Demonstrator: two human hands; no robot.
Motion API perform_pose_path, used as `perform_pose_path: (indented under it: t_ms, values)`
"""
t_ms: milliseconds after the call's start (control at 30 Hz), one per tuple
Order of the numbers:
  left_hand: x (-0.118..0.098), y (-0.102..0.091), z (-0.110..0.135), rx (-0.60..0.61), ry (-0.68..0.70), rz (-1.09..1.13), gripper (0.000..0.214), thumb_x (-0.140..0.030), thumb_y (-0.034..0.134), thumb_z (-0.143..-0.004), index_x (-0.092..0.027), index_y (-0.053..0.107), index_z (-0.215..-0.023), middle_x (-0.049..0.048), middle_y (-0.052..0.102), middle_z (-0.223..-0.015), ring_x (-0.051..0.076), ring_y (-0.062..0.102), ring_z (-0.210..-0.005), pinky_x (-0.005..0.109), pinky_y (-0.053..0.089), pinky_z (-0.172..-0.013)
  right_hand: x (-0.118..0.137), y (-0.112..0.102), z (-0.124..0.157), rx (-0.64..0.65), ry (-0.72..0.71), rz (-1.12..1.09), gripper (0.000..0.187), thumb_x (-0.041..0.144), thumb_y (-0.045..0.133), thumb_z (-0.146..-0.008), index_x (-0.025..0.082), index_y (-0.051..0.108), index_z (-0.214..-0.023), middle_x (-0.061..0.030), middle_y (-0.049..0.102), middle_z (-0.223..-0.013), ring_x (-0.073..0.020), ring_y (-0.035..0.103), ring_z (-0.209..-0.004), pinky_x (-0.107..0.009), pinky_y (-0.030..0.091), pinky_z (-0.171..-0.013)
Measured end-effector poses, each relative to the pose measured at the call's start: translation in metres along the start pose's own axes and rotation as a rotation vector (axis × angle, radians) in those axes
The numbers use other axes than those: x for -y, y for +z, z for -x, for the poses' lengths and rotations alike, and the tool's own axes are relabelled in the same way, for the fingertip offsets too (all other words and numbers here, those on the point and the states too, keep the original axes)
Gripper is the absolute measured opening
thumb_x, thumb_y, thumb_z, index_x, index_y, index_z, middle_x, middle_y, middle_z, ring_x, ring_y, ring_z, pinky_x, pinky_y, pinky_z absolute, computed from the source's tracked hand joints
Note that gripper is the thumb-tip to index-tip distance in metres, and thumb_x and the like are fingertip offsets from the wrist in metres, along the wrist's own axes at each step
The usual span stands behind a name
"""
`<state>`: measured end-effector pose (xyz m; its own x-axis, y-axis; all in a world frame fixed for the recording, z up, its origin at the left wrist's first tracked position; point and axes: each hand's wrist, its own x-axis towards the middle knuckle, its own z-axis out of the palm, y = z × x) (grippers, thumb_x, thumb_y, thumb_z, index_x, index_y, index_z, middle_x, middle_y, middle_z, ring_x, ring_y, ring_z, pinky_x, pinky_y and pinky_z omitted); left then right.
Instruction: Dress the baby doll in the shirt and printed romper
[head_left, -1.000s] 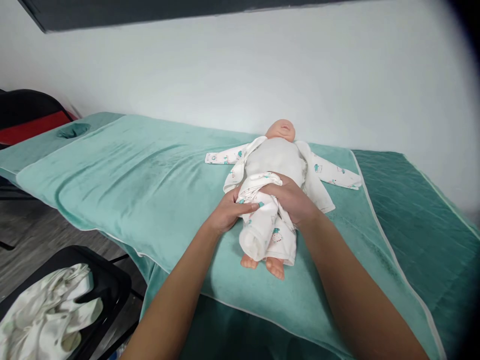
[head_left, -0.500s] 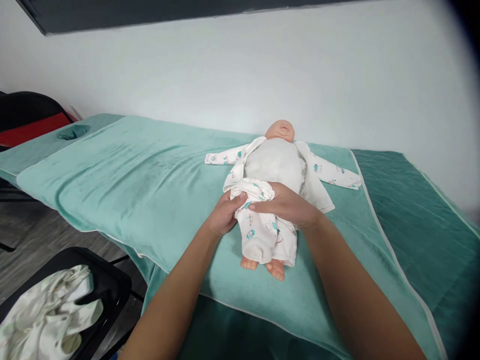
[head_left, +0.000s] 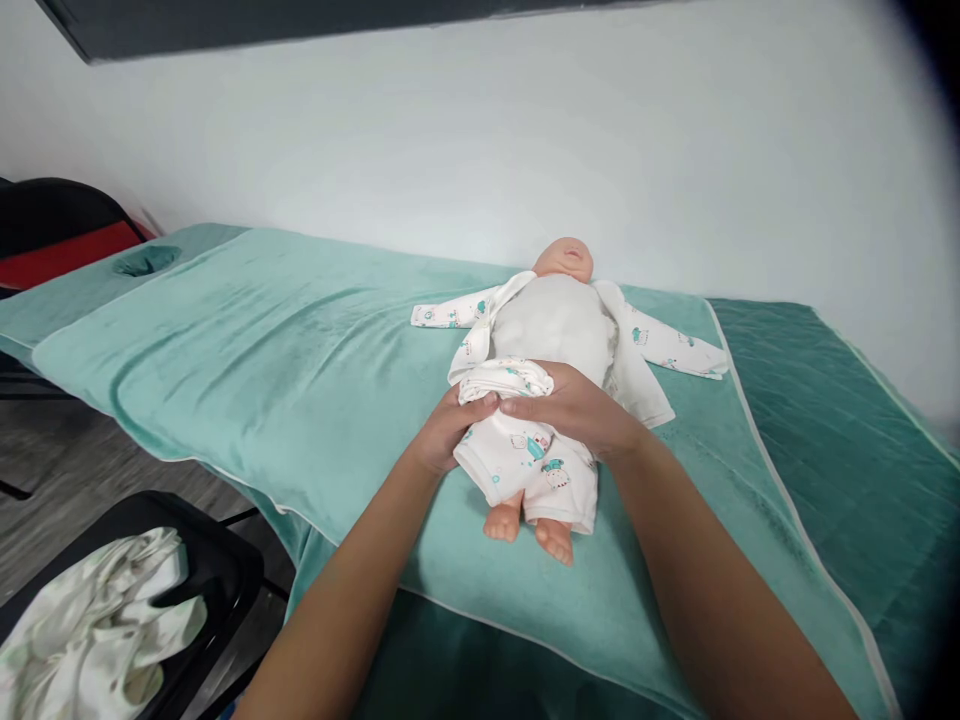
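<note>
A baby doll (head_left: 564,259) lies on its back on the green cover, its bare feet towards me. Printed white baby pants (head_left: 525,455) cover its legs, with both feet poking out of the leg openings. My left hand (head_left: 450,425) grips the bunched waistband on its left side, thumb on top. On the other side my right hand (head_left: 574,405) holds the same waistband, its thumb almost meeting the left one. A matching printed jacket (head_left: 679,350) lies spread open under the doll, sleeves out to both sides. The doll's torso is white.
The padded table (head_left: 262,330) with its green cover runs along a white wall and has a face hole at the far left. A black chair (head_left: 225,570) with crumpled white cloth (head_left: 97,620) stands at lower left. Another black and red chair (head_left: 67,245) is farther back.
The pants legs have shifted: the doll's left-side foot and ankle now show more, and the leg openings sit more spread. My hands keep gripping the waistband in nearly the same place.
</note>
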<state>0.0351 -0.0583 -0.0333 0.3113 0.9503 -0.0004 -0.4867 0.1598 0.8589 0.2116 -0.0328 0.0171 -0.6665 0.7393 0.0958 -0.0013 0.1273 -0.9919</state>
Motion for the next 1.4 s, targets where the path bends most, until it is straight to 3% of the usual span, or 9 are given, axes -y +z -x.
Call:
perform_pose_path:
  t_ms: [200,300,500,600,700,867,1100,1267,1400]
  values:
    - [0.001,0.0,0.0,-0.072,0.034,0.035,0.038,-0.041,0.08,-0.071,-0.012,0.071,-0.093,0.0074,0.073,-0.08,0.019,0.067,-0.068,0.028,0.051,-0.064,0.007,-0.005,0.001,0.155,0.046,0.18,0.046,0.034,0.08,-0.072,0.024,0.069,-0.116,-0.001,0.072,-0.107,-0.0239,0.065,-0.101,-0.036,0.051,-0.088]
    - [0.001,0.001,0.0,-0.075,0.04,0.017,0.04,-0.04,0.081,-0.07,-0.011,0.071,-0.095,0.0084,0.074,-0.081,0.021,0.069,-0.071,0.03,0.052,-0.068,0.005,-0.005,0.004,0.104,0.089,0.143,0.041,0.033,0.077,-0.075,0.024,0.07,-0.115,-0.001,0.072,-0.108,-0.0233,0.065,-0.099,-0.035,0.051,-0.086]
    - [0.003,0.001,-0.002,0.023,0.027,0.0,0.051,-0.043,0.077,-0.074,-0.011,0.068,-0.113,0.0135,0.075,-0.097,0.028,0.07,-0.09,0.037,0.053,-0.082,-0.004,-0.004,0.007,0.014,0.122,-0.186,0.046,0.032,0.075,-0.078,0.019,0.066,-0.121,-0.0045,0.073,-0.102,-0.0224,0.067,-0.092,-0.035,0.052,-0.079]
    - [0.006,-0.002,-0.003,0.015,0.055,-0.025,0.047,-0.043,0.076,-0.076,-0.012,0.07,-0.11,0.0121,0.074,-0.096,0.024,0.07,-0.085,0.034,0.053,-0.08,-0.006,-0.004,0.006,-0.06,0.112,-0.261,0.046,0.029,0.076,-0.075,0.019,0.066,-0.119,-0.0053,0.073,-0.102,-0.023,0.067,-0.092,-0.036,0.052,-0.08]
    - [0.009,-0.005,-0.004,0.007,0.09,-0.056,0.049,-0.044,0.082,-0.068,-0.013,0.071,-0.105,0.0093,0.074,-0.09,0.02,0.067,-0.075,0.031,0.052,-0.076,-0.005,-0.002,0.004,-0.132,0.085,-0.269,0.043,0.03,0.075,-0.075,0.019,0.067,-0.116,-0.0058,0.073,-0.103,-0.0235,0.067,-0.093,-0.037,0.052,-0.083]
    - [0.009,-0.006,-0.004,0.065,0.049,-0.134,0.056,-0.03,0.089,-0.057,-0.013,0.071,-0.107,0.0092,0.073,-0.098,0.024,0.067,-0.088,0.034,0.051,-0.084,-0.005,0.0,0.002,-0.189,0.054,-0.226,0.035,0.033,0.072,-0.078,0.018,0.066,-0.109,-0.0061,0.071,-0.102,-0.0235,0.065,-0.095,-0.038,0.051,-0.085]
    - [0.005,-0.006,-0.002,0.035,0.046,-0.029,0.039,-0.034,0.083,-0.067,-0.012,0.073,-0.098,0.009,0.074,-0.09,0.021,0.067,-0.079,0.031,0.051,-0.077,-0.002,-0.001,0.003,-0.069,0.047,-0.191,0.035,0.036,0.074,-0.079,0.021,0.065,-0.11,-0.0032,0.07,-0.099,-0.0203,0.064,-0.091,-0.033,0.051,-0.08]
    - [0.007,-0.007,-0.003,0.016,0.057,0.023,0.044,-0.041,0.079,-0.072,-0.012,0.072,-0.104,0.0098,0.074,-0.087,0.022,0.068,-0.079,0.032,0.052,-0.076,0.007,-0.004,0.001,0.133,0.066,-0.09,0.055,0.032,0.081,-0.071,0.022,0.064,-0.122,-0.0039,0.069,-0.114,-0.0247,0.063,-0.106,-0.037,0.05,-0.09]
    - [0.009,-0.008,-0.004,0.012,0.06,0.017,0.044,-0.044,0.077,-0.074,-0.012,0.072,-0.103,0.0104,0.074,-0.087,0.022,0.069,-0.08,0.031,0.053,-0.073,0.01,-0.005,0.003,0.174,0.131,0.004,0.055,0.032,0.081,-0.071,0.026,0.066,-0.123,-0.0019,0.07,-0.115,-0.0254,0.063,-0.107,-0.037,0.051,-0.089]
